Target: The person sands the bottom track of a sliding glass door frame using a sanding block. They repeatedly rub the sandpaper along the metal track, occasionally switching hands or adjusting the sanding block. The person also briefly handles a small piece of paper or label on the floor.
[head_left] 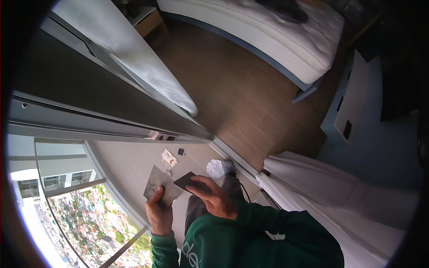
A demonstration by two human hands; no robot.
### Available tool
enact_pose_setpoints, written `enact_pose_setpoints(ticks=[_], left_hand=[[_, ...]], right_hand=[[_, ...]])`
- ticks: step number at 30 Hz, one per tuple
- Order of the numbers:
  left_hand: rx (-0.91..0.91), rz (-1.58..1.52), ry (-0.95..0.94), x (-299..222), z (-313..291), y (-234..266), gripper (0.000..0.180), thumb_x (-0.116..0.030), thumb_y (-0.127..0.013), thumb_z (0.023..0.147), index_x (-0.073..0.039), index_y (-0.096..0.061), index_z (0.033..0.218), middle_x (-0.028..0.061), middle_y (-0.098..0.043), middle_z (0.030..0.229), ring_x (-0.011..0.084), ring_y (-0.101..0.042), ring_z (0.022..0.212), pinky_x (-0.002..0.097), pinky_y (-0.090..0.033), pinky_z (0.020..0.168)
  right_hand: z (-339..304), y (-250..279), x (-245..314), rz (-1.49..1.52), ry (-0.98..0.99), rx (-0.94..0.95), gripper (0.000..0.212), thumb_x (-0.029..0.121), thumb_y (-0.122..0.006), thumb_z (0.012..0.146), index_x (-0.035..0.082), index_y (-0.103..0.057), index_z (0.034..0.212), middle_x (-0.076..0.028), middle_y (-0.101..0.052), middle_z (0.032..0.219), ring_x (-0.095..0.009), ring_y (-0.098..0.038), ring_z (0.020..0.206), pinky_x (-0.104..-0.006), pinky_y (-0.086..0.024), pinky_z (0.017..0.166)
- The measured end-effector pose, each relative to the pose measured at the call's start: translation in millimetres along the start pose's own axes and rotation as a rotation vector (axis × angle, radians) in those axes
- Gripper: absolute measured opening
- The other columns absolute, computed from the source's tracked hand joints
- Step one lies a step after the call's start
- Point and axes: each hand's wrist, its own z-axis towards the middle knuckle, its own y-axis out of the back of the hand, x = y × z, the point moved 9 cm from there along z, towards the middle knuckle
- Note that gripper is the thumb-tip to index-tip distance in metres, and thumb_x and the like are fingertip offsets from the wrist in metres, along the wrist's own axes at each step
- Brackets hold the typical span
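- Head view, hands: my left hand [159,216] grips a blotched grey plate [157,181] by its lower part, thumb across the face; my right hand [216,198] is closed on a thin dark piece [184,180].
- Location: both pieces are in front of my body, above the pale balcony floor [123,156]. The dark piece overlaps the plate's right edge in view; I cannot tell whether they touch.
- Handling, my judgement: the left grip should stay firm and low, leaving the upper face free. The dark piece is best held flat, with light, even finger pressure, and my left thumb clear of its path.
- Edges: the plate's corners look pointed; I advise fingertips well off them.
- Open room: the bare floor to the left gives space, though the railing [76,187] stands beyond it, so a dropped piece is a risk on that side.
- Obstructions: a printed paper [169,157] and a small dark square [181,152] lie ahead; the door track [232,158] runs just beside my covered foot [216,168], and the pale curtain [297,172] limits the right elbow.
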Motion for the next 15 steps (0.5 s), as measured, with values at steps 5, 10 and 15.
enact_pose_setpoints(ticks=[5, 10, 15], left_hand=[[-0.027, -0.244, 0.051, -13, -7, 29, 0.048, -0.022, -0.062, 0.095, 0.003, -0.05, 0.134, 0.0129, -0.057, 0.13, 0.0253, -0.052, 0.123, 0.0446, -0.037, 0.109], [-0.11, 0.954, -0.217, -32, -21, 45, 0.044, 0.002, -0.062, 0.092, 0.01, -0.049, 0.133, 0.0187, -0.059, 0.127, 0.0224, -0.057, 0.116, 0.0361, -0.049, 0.098], [-0.212, 1.098, -0.428, -29, -42, 54, 0.025, -0.001, -0.066, 0.088, 0.008, -0.062, 0.111, 0.0247, -0.068, 0.099, 0.0358, -0.067, 0.088, 0.0386, -0.053, 0.077]], right_hand=[[12, -4, -64, 0.008, -0.042, -0.081, 0.041, -0.008, -0.058, 0.089, 0.006, -0.061, 0.128, -0.016, -0.056, 0.126, -0.031, -0.06, 0.113, -0.0362, -0.051, 0.093], [51, 3, -102, 0.081, -0.088, -0.385, 0.037, -0.004, -0.056, 0.093, 0.008, -0.062, 0.128, -0.014, -0.061, 0.12, -0.029, -0.063, 0.106, -0.0342, -0.051, 0.091], [59, -7, -117, 0.072, -0.088, -0.469, 0.035, -0.002, -0.056, 0.095, 0.008, -0.063, 0.128, -0.014, -0.061, 0.12, -0.027, -0.064, 0.104, -0.0329, -0.052, 0.088]])
